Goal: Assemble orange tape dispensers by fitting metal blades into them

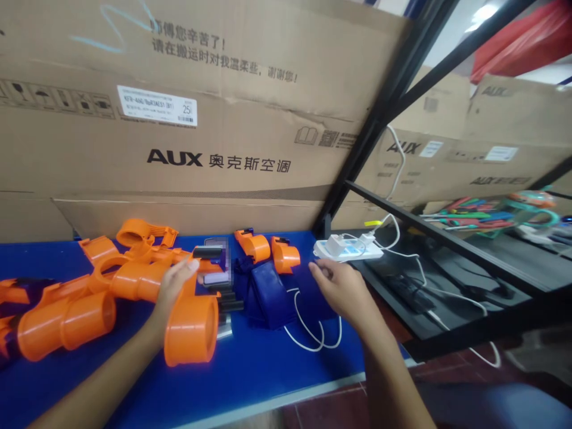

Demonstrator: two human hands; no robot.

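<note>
My left hand (pixel 172 283) is closed around the upper part of an orange plastic cuff (pixel 192 330) with a wide round opening; its far fingers are hidden. More orange tube-shaped pieces (pixel 138 280) lie beside and behind this hand. My right hand (pixel 337 289) has its fingers curled in over a dark blue item (pixel 310 295), near the white power strip (pixel 348 247). What those fingers hold, if anything, is hidden. Between the hands lie a dark blue pouch-like thing (pixel 268 292), a phone-like device (pixel 217 262) and two small orange cuffs (pixel 285 255).
A large cardboard box (pixel 223 119) stands behind the blue tabletop (pixel 259 369). At the right rises a black metal rack (pixel 379 113), its shelf holding a black adapter (pixel 409 292) and several coloured tools (pixel 478 214). A white cable (pixel 308 345) loops over the tabletop.
</note>
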